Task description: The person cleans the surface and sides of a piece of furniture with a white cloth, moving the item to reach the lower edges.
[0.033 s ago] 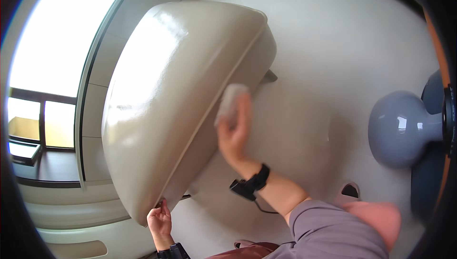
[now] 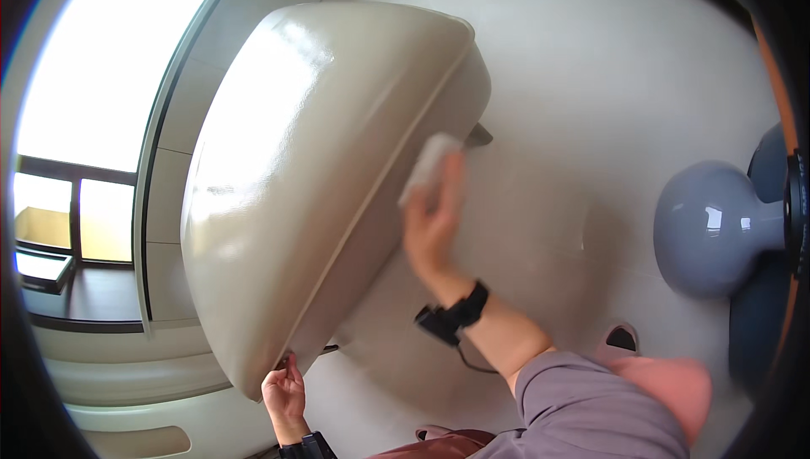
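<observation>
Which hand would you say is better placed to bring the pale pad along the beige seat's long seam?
Probably the right hand: it grips the pale pad, close to the beige seat midway along its seam. The left hand is down at the seat's nearest corner, with no pad visible.

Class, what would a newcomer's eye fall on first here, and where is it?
Probably the big, glossy beige piece of furniture filling the centre-left, with bright glare along its left side. Next, near the middle, the blurred right hand holding a pale pad beside that furniture. The overexposed window at upper left and the shiny grey rounded object at far right also stand out.
</observation>
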Tool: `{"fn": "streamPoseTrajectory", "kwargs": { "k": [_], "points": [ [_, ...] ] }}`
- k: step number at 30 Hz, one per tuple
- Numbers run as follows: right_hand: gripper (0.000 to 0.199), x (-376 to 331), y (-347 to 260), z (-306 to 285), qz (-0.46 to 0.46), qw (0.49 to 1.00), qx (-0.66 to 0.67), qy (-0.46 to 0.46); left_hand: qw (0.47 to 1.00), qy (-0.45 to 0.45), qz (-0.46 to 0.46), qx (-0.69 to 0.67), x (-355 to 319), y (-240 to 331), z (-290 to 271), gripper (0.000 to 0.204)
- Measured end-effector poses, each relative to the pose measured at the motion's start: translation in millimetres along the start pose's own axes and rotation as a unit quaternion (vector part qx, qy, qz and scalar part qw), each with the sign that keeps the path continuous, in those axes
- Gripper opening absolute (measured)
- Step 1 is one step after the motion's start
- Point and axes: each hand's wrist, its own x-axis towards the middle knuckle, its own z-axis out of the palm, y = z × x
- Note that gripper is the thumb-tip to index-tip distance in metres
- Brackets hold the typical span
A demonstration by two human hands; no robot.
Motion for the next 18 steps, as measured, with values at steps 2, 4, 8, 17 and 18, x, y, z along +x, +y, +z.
{"fn": "streamPoseTrajectory", "kwargs": {
  "k": [2,4,8,17,18],
  "points": [
    [0.049,52.3,26.4,-9.5,0.044,0.996,-0.029,0.070,1.000,0.001,0.006,0.015,-11.7,-7.1,11.4,0.040],
    [0.044,109.2,54.8,-16.2,-0.023,0.996,-0.016,0.087,1.000,0.001,0.010,0.030,-14.8,-10.5,13.3,0.041],
    [0.041,154.8,16.6,1.0,0.035,0.996,0.087,0.011,0.989,-0.001,0.034,0.142,-17.9,1.1,-18.6,0.044],
    [0.042,157.2,74.5,14.1,-0.160,0.980,-0.053,0.106,0.975,-0.028,0.041,0.215,-29.6,6.4,-26.8,0.057],
    [0.040,150.7,84.3,9.5,-0.075,0.991,-0.016,0.110,0.973,-0.052,0.034,0.224,-25.5,8.4,-35.6,0.060]
  ]
}}
